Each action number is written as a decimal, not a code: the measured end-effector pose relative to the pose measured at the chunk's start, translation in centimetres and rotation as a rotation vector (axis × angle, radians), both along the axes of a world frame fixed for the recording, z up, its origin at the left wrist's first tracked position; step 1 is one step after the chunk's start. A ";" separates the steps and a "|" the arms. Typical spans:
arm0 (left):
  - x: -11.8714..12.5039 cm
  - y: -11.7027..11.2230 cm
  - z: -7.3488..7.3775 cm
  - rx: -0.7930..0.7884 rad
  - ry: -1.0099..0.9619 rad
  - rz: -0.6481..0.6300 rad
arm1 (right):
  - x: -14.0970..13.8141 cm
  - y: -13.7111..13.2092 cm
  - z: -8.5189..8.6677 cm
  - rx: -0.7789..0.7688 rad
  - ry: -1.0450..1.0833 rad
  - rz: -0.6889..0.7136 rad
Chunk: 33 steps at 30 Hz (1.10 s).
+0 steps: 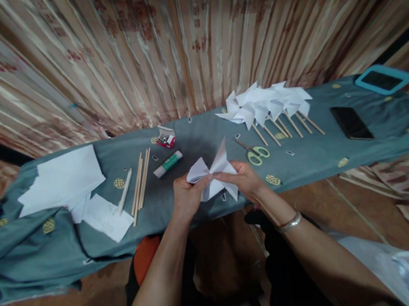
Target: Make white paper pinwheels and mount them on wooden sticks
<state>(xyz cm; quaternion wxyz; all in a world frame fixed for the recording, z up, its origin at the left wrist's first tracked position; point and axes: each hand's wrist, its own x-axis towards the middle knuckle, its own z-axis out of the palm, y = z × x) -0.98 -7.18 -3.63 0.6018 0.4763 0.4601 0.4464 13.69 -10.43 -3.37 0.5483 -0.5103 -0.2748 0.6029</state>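
A white paper pinwheel [221,159] without a stick is held between both my hands over the table's front edge. My left hand [187,197] pinches it from the left, thumb pressed near the centre. From the right, my right hand [247,179] grips it the same way, and the two thumbs almost meet at the middle. Its blades stand up and fold toward the centre. Beyond my left hand lies a glue stick [168,164]. Scissors with green handles [257,155] rest just past my right hand.
Several finished pinwheels on sticks [267,102] lie overlapping at the back right. Left of me are wooden sticks [141,182], a white pen-like rod [125,192] and paper sheets [69,174]. A small red box [166,141] sits behind the glue. A phone [351,123] and blue-framed tablet [383,78] are far right.
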 end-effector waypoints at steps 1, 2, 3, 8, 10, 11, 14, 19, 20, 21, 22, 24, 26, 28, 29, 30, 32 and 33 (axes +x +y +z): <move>0.1 0.0 0.1 -0.004 0.005 0.004 | 0.0 0.0 0.0 -0.003 0.015 -0.002; 0.1 0.0 0.1 -0.006 0.012 0.007 | 0.0 0.1 0.0 -0.004 0.026 -0.001; 0.2 0.0 0.2 -0.006 0.021 0.010 | 0.0 0.1 0.0 -0.001 0.036 -0.001; 0.5 0.3 0.1 0.036 0.076 0.002 | 0.3 0.1 -0.1 0.027 0.047 -0.003; 0.5 0.5 -0.2 0.067 0.102 -0.008 | 0.5 0.1 -0.2 0.035 0.054 -0.002; 0.5 0.6 -0.4 0.084 0.117 -0.012 | 0.5 0.1 -0.3 0.038 0.060 -0.004; 0.5 0.9 -0.9 0.117 0.156 -0.012 | 0.6 0.1 -0.5 0.052 0.073 -0.006; 0.5 1.0 -1.3 0.084 0.184 0.032 | 0.4 0.2 -0.9 0.069 0.051 -0.003; 0.5 1.0 -1.3 0.078 0.179 0.044 | 0.3 0.2 -0.9 0.071 0.049 -0.003; 0.5 0.9 -1.2 0.073 0.167 0.052 | 0.3 0.3 -0.9 0.072 0.049 -0.005; 0.6 0.9 -1.1 0.068 0.151 0.056 | 0.3 0.3 -0.8 0.071 0.051 -0.009; 0.7 0.8 -1.0 0.049 0.106 0.050 | 0.4 0.2 -0.6 0.063 0.056 -0.018; 0.8 0.6 -0.8 0.028 0.052 0.026 | 0.4 0.2 -0.4 0.058 0.058 -0.029; 0.9 0.5 -0.7 0.006 -0.001 0.014 | 0.5 0.1 -0.3 0.060 0.056 -0.037; 1.0 0.4 -0.6 -0.004 -0.017 0.024 | 0.5 0.1 -0.3 0.058 0.053 -0.036; 1.0 0.3 -0.6 -0.015 -0.024 0.036 | 0.5 0.1 -0.4 0.055 0.049 -0.035; 1.1 0.2 -0.5 -0.038 -0.036 0.054 | 0.6 0.1 -0.5 0.055 0.036 -0.030; 1.1 0.1 -0.4 -0.049 -0.044 0.057 | 0.6 0.1 -0.6 0.062 0.026 -0.027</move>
